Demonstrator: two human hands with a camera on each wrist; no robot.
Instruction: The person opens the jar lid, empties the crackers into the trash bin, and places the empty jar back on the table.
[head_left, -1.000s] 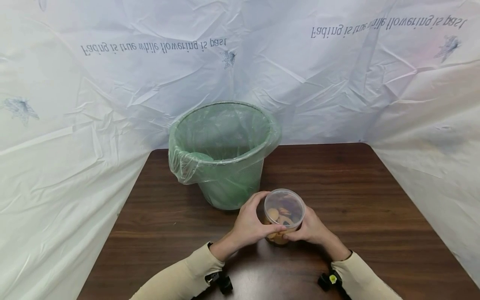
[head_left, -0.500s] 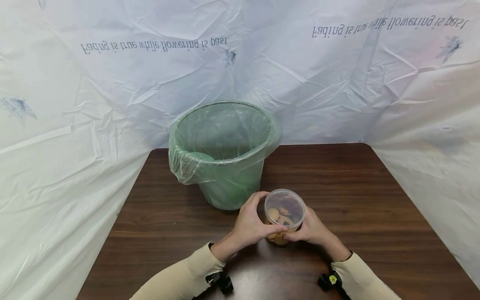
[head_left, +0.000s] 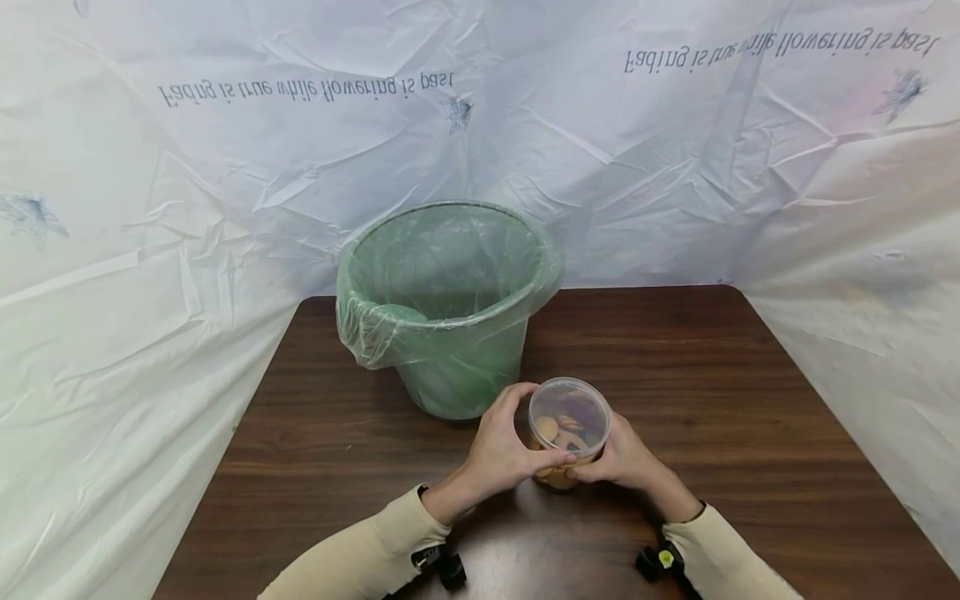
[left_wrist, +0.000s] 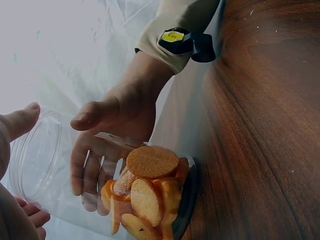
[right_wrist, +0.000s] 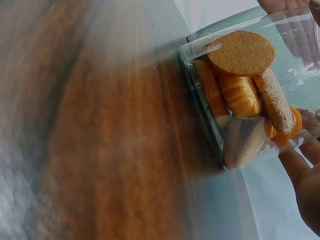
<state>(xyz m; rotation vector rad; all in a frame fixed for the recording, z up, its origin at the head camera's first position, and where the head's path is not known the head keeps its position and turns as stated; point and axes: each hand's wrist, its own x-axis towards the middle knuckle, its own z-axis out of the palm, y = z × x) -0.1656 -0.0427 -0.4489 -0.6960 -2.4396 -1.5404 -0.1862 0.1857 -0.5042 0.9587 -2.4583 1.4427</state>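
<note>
A clear plastic jar stands upright on the table, near the middle front, held between both hands. Inside its lower part lie several biscuits and crackers, some round and flat, one elongated and sugary. My left hand holds the jar's upper left side, thumb across the front near the rim. From the right, my right hand curls round the body below the rim, its fingers showing through the clear wall in the left wrist view. Whether a clear lid covers the top, I cannot tell.
Behind and left of the jar stands a green mesh waste bin lined with a translucent bag. A dark wood table bears both. White printed plastic sheeting hangs round the back and sides.
</note>
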